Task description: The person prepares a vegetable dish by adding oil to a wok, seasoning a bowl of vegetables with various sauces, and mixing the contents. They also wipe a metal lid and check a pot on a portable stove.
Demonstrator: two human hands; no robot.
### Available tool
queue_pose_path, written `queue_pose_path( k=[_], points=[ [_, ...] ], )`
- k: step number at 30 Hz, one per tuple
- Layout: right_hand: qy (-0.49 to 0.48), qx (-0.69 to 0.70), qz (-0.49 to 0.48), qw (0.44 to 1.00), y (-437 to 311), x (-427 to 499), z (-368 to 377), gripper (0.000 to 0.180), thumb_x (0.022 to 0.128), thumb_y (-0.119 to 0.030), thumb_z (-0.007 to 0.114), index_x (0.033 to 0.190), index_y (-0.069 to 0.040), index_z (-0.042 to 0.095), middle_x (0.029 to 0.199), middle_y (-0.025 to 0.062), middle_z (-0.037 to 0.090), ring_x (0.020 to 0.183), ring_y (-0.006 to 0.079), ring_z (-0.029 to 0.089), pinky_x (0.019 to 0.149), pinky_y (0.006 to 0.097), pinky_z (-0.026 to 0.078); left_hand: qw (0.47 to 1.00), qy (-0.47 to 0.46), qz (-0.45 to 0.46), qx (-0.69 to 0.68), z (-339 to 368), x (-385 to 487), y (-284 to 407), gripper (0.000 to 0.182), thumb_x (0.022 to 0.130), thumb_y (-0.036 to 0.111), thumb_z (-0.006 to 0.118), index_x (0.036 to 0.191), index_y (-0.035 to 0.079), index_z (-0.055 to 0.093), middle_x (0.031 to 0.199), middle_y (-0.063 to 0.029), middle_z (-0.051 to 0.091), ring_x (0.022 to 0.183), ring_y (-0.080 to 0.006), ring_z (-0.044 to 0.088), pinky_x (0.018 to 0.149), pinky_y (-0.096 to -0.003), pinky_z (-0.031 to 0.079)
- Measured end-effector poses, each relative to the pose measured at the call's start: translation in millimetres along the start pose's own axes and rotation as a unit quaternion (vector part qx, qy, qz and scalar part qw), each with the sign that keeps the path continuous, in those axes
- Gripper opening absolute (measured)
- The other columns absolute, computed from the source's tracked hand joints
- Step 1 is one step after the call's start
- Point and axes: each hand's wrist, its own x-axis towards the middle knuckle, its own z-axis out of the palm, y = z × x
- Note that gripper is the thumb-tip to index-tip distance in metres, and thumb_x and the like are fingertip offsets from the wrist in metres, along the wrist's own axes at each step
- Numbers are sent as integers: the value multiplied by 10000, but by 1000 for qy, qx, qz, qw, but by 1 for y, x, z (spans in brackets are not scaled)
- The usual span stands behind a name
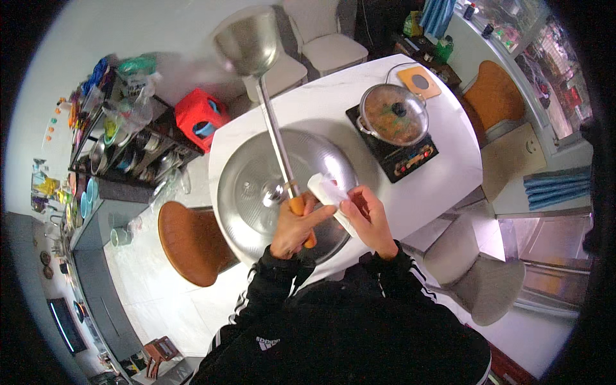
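My left hand [294,225] is closed around the wooden handle of a large metal ladle [275,130], whose deep bowl points away from me past the table's far edge. My right hand [368,219] pinches a folded white paper or cloth [327,190], and the left thumb reaches towards it. Under both hands lies a wide, round metal lid or pan [245,207] with a shiny knob-like part in its middle. To the right, a lidded glass-topped pot [393,115] with food inside stands on a black cooktop [394,163].
On the white table [447,154], a wooden trivet [419,83] lies behind the pot. Brown chairs stand left [185,243] and right [495,96], with pale chairs [334,50] beyond the table. A red plastic stool [198,118] is beside a loaded shelf rack [139,149].
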Motion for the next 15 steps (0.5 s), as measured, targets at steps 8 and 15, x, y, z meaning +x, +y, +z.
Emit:
queue_pose_path(
  k=[8,15],
  points=[
    [153,-33,-144,977,30,-54,85,160,1034,-141,578,1122,-8,563,967,20,625,835,71,565,739,235,468,994,6,86,-67,-36,-57,-14,480,815,96,853,634,122,410,615,20,539,476,-47,484,391,-228,370],
    [186,228,-17,956,22,-65,92,252,1078,-205,481,1221,-21,578,1059,12,648,913,89,612,793,248,511,980,-109,71,-147,-39,-69,-29,480,797,-8,826,638,138,398,691,27,570,642,-69,546,588,-227,448]
  ],
)
